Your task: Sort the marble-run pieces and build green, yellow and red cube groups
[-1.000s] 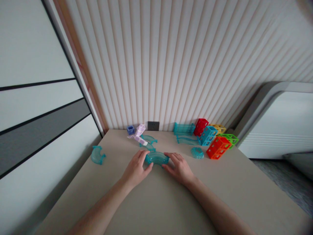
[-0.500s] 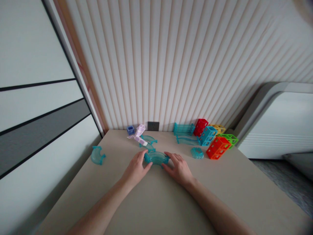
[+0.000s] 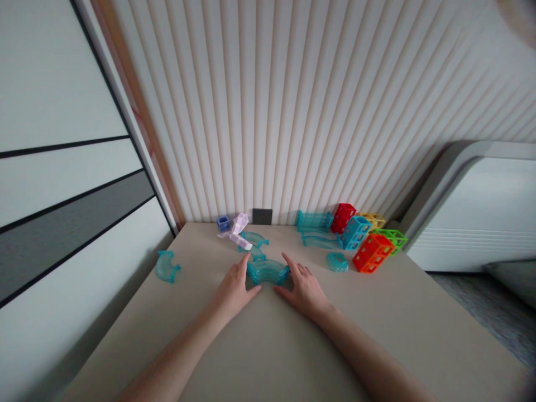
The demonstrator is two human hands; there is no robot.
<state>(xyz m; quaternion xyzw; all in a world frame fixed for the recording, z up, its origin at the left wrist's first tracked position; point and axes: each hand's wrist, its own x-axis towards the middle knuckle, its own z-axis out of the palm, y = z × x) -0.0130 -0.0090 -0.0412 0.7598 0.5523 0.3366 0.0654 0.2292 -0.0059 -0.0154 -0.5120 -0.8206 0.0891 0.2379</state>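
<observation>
A stack of curved, see-through teal track pieces [image 3: 268, 272] lies on the table between my two hands. At its left end is my left hand [image 3: 238, 282], thumb and fingers spread apart. My right hand [image 3: 302, 285] is at the other end, also with thumb and forefinger apart. Both hands are close to the stack's ends; whether the fingers still touch it I cannot tell. Just behind the stack lie more curved teal pieces [image 3: 255, 240], partly covered by a lilac piece [image 3: 240, 231] made of joined tiles.
One curved teal track [image 3: 166, 267] lies at the table's left edge. Back right are straight teal tracks [image 3: 315, 221], a round teal piece [image 3: 337, 262] and hollow block towers, including a red-orange tower [image 3: 373, 253]. A blue cube [image 3: 223, 223] stands by the wall near a black socket [image 3: 262, 216].
My thumbs and fingers have spread away from the ends of the curved teal stack. The stack stays in about the same place, and its front shows more fully.
</observation>
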